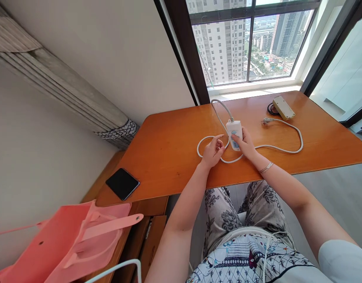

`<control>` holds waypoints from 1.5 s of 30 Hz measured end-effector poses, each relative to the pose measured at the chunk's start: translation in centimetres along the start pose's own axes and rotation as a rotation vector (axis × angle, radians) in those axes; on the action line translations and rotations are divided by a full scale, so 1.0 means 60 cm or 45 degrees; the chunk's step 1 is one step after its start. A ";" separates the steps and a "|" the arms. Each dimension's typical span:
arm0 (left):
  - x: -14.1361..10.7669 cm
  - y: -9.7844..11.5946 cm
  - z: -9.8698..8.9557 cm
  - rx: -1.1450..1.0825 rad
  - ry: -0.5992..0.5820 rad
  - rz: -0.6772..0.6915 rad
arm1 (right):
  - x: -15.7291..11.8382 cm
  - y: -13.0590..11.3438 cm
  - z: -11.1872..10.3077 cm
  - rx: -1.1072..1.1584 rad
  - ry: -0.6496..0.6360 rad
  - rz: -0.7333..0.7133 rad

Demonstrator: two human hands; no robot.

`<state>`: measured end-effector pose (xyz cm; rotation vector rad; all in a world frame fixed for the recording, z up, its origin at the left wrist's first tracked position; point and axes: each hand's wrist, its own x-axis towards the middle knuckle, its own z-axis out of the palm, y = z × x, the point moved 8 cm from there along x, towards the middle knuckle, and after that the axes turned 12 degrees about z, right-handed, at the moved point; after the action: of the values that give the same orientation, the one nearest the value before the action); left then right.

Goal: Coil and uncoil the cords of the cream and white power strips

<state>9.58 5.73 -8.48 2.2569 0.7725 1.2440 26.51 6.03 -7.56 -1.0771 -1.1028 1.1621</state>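
Observation:
My right hand [245, 142] is closed around a small white power strip [235, 129] with printed labels on its face, the thumb lying across it. A white cord [221, 103] leaves its far end and loops over the wooden table [169, 157]. My left hand [212, 151] rests just left of the strip, beside the looped cord, with its fingers loosely bent and partly apart; I see nothing held in it. At the cord's other end, to the right, lies a plug [267, 121].
A beige box [283, 108] with a coiled black cable [273, 109] lies at the back right. A dark-screened phone [122, 184] is near the table's left edge. A pink bag-like item [81, 243] sits at the lower left. A window [248, 43] is beyond the table.

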 end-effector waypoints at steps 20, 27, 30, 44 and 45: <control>-0.042 -0.024 -0.108 0.855 -0.196 -0.267 | -0.032 -0.108 -0.249 -0.971 0.938 -0.458; -0.099 -0.059 -0.193 0.926 -0.575 -0.446 | -0.037 -0.169 -0.359 -1.781 0.564 -0.528; -0.108 -0.078 -0.231 0.971 -0.677 -0.570 | -0.025 -0.165 -0.379 -1.957 0.406 -0.492; -0.195 -0.150 -0.410 0.360 0.610 -1.312 | 0.036 -0.097 -0.424 -2.022 0.003 -0.146; -0.205 -0.152 -0.420 0.294 0.749 -1.307 | 0.038 -0.091 -0.431 -2.022 -0.006 -0.107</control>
<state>-19.84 7.28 -9.22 1.2016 2.0191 1.2592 52.95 6.35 -5.53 -2.1071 -2.0832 -0.0266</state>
